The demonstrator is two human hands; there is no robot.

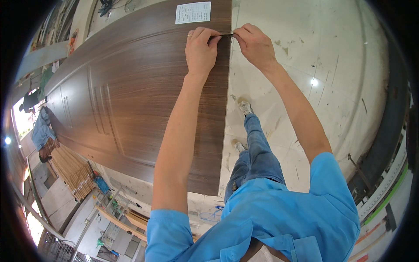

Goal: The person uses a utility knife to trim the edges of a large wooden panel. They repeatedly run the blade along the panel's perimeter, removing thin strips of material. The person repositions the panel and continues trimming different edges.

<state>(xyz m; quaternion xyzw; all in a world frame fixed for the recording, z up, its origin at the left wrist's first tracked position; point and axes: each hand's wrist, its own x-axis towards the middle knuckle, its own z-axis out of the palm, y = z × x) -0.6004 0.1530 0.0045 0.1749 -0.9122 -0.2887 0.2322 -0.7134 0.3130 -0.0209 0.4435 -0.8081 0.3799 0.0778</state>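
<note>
A short, thin dark strip (226, 35) is stretched between my two hands, just over the right edge of a brown wood-grain door panel (144, 87). My left hand (201, 49) pinches one end above the panel, fingers closed. Past the edge, over the floor, my right hand (255, 46) has its fingers closed on the other end. I cannot tell from here what kind of strip it is. A white printed sheet (193, 12) lies on the panel beyond my left hand. Long grooved mouldings run across the panel's face.
At the far left another person (42, 131) in blue is beside the panel's end, near a stack of wooden boards (74, 170). Pale tiled floor (301, 109) with scuffs and scraps lies to my right, bordered by dark metal rails (384, 144). A blue cord (211, 215) lies near the panel's near corner.
</note>
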